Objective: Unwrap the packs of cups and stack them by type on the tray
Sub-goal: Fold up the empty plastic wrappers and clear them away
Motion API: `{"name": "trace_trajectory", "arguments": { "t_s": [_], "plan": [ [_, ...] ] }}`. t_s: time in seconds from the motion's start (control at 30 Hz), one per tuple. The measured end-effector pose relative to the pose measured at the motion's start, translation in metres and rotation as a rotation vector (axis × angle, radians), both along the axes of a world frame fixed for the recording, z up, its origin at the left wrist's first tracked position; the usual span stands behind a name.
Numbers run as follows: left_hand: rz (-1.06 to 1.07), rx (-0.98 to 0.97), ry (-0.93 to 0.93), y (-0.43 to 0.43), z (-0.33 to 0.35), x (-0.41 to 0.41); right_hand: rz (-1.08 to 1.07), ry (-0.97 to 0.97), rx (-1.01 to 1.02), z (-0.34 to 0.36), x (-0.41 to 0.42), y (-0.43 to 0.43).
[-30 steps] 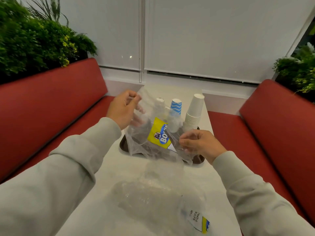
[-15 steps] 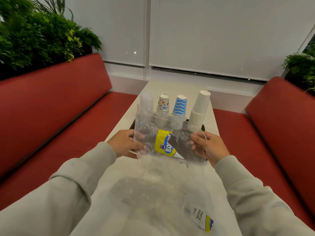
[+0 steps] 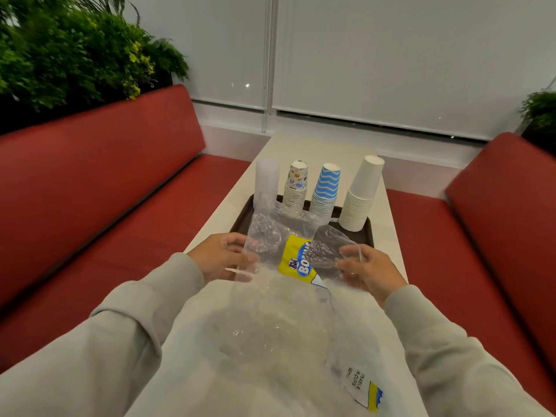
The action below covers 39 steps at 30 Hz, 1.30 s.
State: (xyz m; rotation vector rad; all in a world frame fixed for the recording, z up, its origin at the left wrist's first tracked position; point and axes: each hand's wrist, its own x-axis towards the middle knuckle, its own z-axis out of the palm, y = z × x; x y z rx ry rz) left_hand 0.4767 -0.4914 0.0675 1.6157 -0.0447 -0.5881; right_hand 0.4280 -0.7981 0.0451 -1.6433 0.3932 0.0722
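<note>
Red upholstered benches [image 3: 105, 191] flank a long white desk [image 3: 316, 152]. Both arms in grey sleeves [image 3: 120, 341] reach forward over it, forearms converging and wrists level. A pile of crumpled clear plastic wrappers [image 3: 270, 335] lies on the near desk between the arms. The dark brown rectangular tray [image 3: 240, 219] sits further out and carries four upside-down stacks in a row: plain white paper cups [image 3: 361, 203], blue wavy-striped cups [image 3: 326, 188], multicolour patterned cups [image 3: 296, 183] and clear plastic cups [image 3: 266, 179]. An empty clear wrapper with a yellow-blue label [image 3: 270, 236] is held up just before the tray. The left grip [image 3: 222, 260] pinches its left edge with fingers curled. The right grip [image 3: 370, 272] grasps its right edge, thumb on top.
</note>
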Motion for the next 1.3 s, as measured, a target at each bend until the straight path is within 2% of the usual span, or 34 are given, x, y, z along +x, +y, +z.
{"name": "trace_trajectory", "arguments": {
  "t_s": [0.1,0.23,0.33,0.43,0.5,0.6,0.7,0.83,0.97,1.07,1.17,1.3],
  "plan": [
    [0.012,-0.03,0.043,0.001,-0.004,-0.001,-0.063,-0.009,0.022,-0.011,-0.002,0.001],
    [0.05,0.023,0.094,0.003,-0.015,-0.003,-0.074,-0.04,-0.415,-0.02,-0.008,0.008],
    [0.069,0.047,0.122,0.004,-0.027,-0.008,-0.006,-0.168,-0.517,-0.026,-0.018,0.022],
    [0.101,0.054,0.146,0.003,-0.037,-0.012,0.13,-0.257,-0.485,-0.03,-0.034,0.038],
    [0.128,0.048,0.152,0.002,-0.04,-0.015,0.303,-0.31,-0.465,-0.032,-0.045,0.049],
    [0.144,0.043,0.165,0.0,-0.044,-0.018,0.577,-0.258,-0.688,-0.041,-0.056,0.064],
    [0.06,0.104,0.194,0.002,-0.043,-0.023,0.687,-0.166,-0.908,-0.054,-0.058,0.07],
    [-0.064,0.198,0.18,0.004,-0.042,-0.033,0.636,-0.144,-0.79,-0.06,-0.054,0.07],
    [-0.089,0.268,0.109,0.012,-0.041,-0.031,0.554,-0.034,-0.497,-0.048,-0.043,0.061],
    [-0.086,0.244,0.097,0.015,-0.04,-0.031,0.576,0.078,-0.366,-0.035,-0.033,0.049],
    [-0.104,0.231,0.076,0.015,-0.04,-0.03,0.616,0.161,-0.319,-0.03,-0.029,0.042],
    [-0.109,0.252,0.059,0.021,-0.044,-0.027,0.623,0.227,-0.352,-0.028,-0.024,0.026]
  ]
}}
